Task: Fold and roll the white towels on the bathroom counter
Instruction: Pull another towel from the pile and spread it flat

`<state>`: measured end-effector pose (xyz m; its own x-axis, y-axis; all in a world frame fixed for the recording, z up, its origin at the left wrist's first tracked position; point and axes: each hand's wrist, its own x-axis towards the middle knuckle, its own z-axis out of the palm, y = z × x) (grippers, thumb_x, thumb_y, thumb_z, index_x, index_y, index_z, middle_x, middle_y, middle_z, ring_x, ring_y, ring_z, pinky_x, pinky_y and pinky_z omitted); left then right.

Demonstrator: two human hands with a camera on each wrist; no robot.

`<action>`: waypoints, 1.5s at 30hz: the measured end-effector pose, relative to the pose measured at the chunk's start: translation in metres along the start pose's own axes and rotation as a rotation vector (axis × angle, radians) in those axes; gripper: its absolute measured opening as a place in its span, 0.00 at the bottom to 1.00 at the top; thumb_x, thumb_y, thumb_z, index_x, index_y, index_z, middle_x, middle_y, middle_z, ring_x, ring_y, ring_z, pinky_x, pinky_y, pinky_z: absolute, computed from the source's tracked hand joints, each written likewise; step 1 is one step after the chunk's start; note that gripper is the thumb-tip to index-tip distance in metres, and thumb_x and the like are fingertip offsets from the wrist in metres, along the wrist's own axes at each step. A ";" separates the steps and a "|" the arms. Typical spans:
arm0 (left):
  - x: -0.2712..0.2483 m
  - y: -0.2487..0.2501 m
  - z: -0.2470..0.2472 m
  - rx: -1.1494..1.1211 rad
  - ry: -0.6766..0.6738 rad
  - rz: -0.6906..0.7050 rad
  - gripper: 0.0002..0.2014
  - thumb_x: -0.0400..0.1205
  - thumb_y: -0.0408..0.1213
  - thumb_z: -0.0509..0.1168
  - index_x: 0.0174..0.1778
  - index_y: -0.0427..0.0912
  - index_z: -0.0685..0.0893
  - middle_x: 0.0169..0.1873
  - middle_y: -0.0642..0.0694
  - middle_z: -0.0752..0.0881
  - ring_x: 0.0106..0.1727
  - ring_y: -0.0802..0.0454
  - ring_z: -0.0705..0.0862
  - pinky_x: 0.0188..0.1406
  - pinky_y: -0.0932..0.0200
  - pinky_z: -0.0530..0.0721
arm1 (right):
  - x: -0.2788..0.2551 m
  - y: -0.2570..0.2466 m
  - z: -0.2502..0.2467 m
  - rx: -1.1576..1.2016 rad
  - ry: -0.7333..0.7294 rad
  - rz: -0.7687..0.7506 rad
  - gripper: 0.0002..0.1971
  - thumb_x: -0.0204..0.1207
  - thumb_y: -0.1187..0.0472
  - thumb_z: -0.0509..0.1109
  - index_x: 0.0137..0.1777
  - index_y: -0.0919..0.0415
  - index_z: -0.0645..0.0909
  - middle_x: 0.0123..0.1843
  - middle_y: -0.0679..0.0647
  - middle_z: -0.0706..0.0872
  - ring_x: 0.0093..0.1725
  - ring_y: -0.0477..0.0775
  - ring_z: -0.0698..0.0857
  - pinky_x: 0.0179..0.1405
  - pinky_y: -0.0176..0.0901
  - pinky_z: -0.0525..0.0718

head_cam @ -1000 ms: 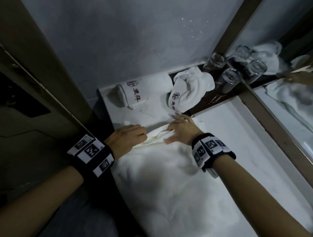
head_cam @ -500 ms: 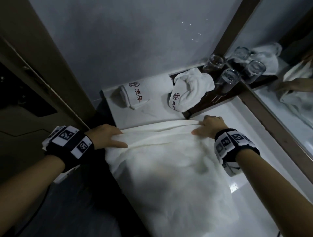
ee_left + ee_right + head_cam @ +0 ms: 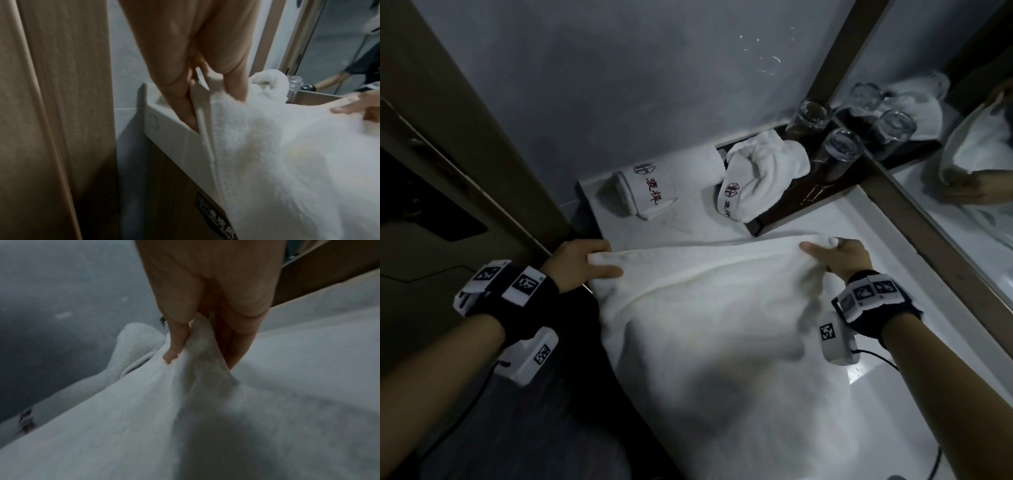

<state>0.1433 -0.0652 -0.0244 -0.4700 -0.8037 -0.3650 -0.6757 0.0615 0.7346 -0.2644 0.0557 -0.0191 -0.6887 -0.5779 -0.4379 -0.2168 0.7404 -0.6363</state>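
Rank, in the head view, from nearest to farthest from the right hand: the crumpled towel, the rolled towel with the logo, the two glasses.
From the right hand:
1. Crumpled towel, just beyond, on the dark tray.
2. Two glasses, behind it by the mirror.
3. Rolled towel, far left by the wall.

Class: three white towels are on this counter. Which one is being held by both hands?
The large plain towel, spread nearest the person: left hand and right hand pinch its far corners.

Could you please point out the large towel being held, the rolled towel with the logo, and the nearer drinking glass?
large towel (image 3: 722,342): head view, middle of its spread surface.
rolled towel (image 3: 654,186): head view, its printed logo band.
drinking glass (image 3: 840,150): head view, its side wall.
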 end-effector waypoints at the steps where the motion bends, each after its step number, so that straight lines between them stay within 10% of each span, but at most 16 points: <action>1: 0.002 -0.003 0.001 -0.016 0.025 -0.002 0.15 0.67 0.38 0.78 0.34 0.33 0.80 0.30 0.39 0.82 0.34 0.51 0.77 0.36 0.60 0.76 | 0.002 0.004 -0.001 0.078 -0.023 0.026 0.22 0.66 0.50 0.79 0.51 0.67 0.85 0.54 0.61 0.87 0.56 0.63 0.86 0.62 0.53 0.82; 7: 0.014 -0.002 0.010 -0.123 -0.010 -0.024 0.13 0.74 0.40 0.72 0.33 0.34 0.79 0.29 0.41 0.78 0.34 0.51 0.75 0.39 0.58 0.75 | 0.008 0.020 0.000 0.310 0.030 0.111 0.17 0.71 0.61 0.75 0.26 0.64 0.73 0.30 0.56 0.73 0.32 0.55 0.73 0.36 0.48 0.75; 14: 0.023 0.004 0.004 0.079 0.035 -0.007 0.16 0.75 0.34 0.71 0.33 0.23 0.77 0.27 0.37 0.75 0.32 0.48 0.73 0.39 0.55 0.72 | 0.022 0.031 -0.003 0.242 0.057 0.112 0.22 0.66 0.63 0.79 0.21 0.63 0.69 0.25 0.54 0.69 0.28 0.53 0.70 0.33 0.45 0.70; 22: 0.057 0.035 0.013 0.410 0.214 0.060 0.11 0.81 0.34 0.63 0.41 0.27 0.77 0.41 0.26 0.79 0.44 0.34 0.77 0.41 0.52 0.65 | 0.034 0.032 -0.002 0.057 0.136 0.013 0.15 0.64 0.59 0.80 0.31 0.70 0.80 0.31 0.58 0.77 0.38 0.56 0.76 0.37 0.44 0.72; 26: 0.072 0.044 0.021 0.492 0.219 0.023 0.15 0.83 0.33 0.59 0.60 0.25 0.69 0.54 0.21 0.79 0.54 0.28 0.80 0.47 0.44 0.75 | 0.035 0.030 -0.003 0.044 0.187 0.030 0.25 0.67 0.61 0.79 0.59 0.66 0.70 0.51 0.58 0.76 0.48 0.57 0.75 0.46 0.45 0.72; 33: 0.076 0.036 0.015 0.381 0.143 0.183 0.13 0.81 0.25 0.61 0.60 0.26 0.81 0.59 0.27 0.82 0.61 0.34 0.80 0.64 0.56 0.72 | 0.034 0.031 0.005 -0.049 0.195 -0.235 0.11 0.72 0.72 0.71 0.52 0.59 0.80 0.53 0.59 0.80 0.53 0.60 0.78 0.50 0.42 0.73; 39: 0.070 0.025 0.013 0.360 0.158 0.222 0.13 0.76 0.18 0.63 0.55 0.25 0.84 0.54 0.27 0.81 0.56 0.32 0.80 0.50 0.83 0.65 | 0.042 0.026 0.007 -0.187 0.260 -0.311 0.10 0.71 0.71 0.68 0.49 0.62 0.86 0.51 0.64 0.83 0.53 0.64 0.81 0.47 0.41 0.73; 45: 0.049 0.026 0.032 0.227 0.331 0.120 0.20 0.75 0.19 0.61 0.63 0.37 0.80 0.64 0.31 0.75 0.64 0.33 0.74 0.69 0.46 0.70 | 0.031 0.030 -0.003 -0.404 0.162 -0.312 0.23 0.74 0.62 0.71 0.69 0.61 0.75 0.65 0.66 0.77 0.67 0.67 0.73 0.65 0.55 0.72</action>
<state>0.0849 -0.0841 -0.0413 -0.3700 -0.9275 -0.0539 -0.7530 0.2654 0.6022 -0.2942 0.0607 -0.0503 -0.6402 -0.7548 -0.1429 -0.6552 0.6337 -0.4113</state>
